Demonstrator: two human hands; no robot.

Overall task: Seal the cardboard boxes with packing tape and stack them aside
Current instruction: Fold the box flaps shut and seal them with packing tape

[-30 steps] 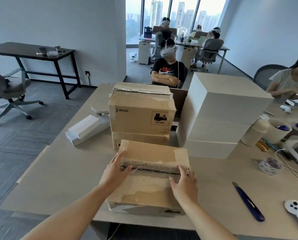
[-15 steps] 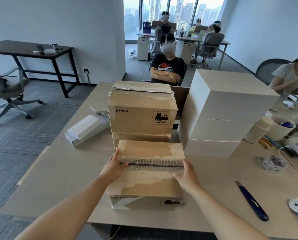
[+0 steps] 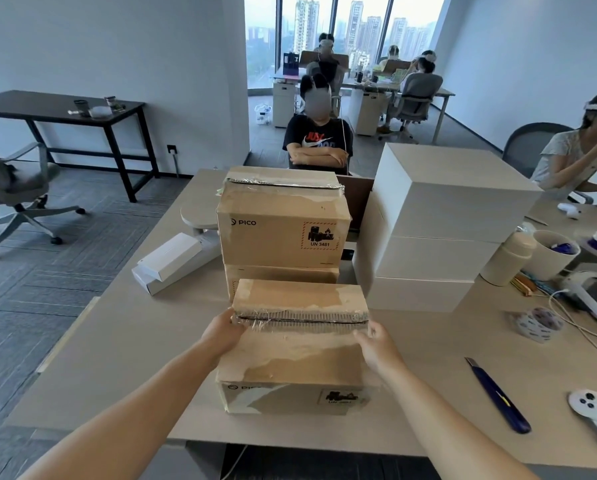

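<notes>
Left hand (image 3: 223, 332), right hand (image 3: 377, 345): box (image 3: 290, 358) edges.

walls: pale | floor (image 3: 65, 258): grey | windows (image 3: 338, 32): daylight, towers | dark table (image 3: 47, 110) left | office chair (image 3: 16, 192)
</notes>
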